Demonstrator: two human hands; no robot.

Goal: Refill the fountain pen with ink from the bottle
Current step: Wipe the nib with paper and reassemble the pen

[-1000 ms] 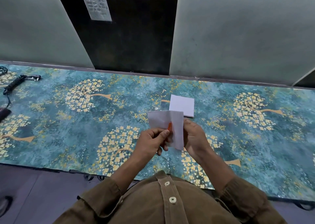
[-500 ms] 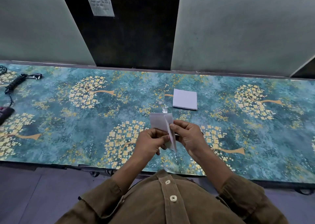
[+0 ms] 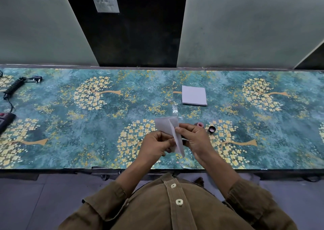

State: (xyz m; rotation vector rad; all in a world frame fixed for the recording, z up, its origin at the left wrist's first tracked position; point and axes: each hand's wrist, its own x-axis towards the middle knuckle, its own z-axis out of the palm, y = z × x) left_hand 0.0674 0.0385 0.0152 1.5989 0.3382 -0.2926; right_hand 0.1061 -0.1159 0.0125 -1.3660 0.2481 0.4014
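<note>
Both my hands are closed on a folded white paper (image 3: 166,125), held just above the near part of the table. My left hand (image 3: 155,146) pinches its lower left side. My right hand (image 3: 195,138) grips its right fold with thumb and forefinger. No pen shows; the paper and my fingers hide whatever lies between them. Just behind my right hand a small pink object (image 3: 199,124) peeks out, possibly the ink bottle's top. A small black cap (image 3: 212,129) lies open side up on the table right of it.
A stack of white paper squares (image 3: 193,95) lies farther back on the teal flowered table cover (image 3: 87,124). A coiled black cable with a plug (image 3: 15,86) and a dark device (image 3: 6,122) sit at the far left. A wall runs along the table's back edge.
The paper has been folded narrower around what my hands hold. The orange tip seen a second ago is now hidden. The pink object and black cap have come into sight.
</note>
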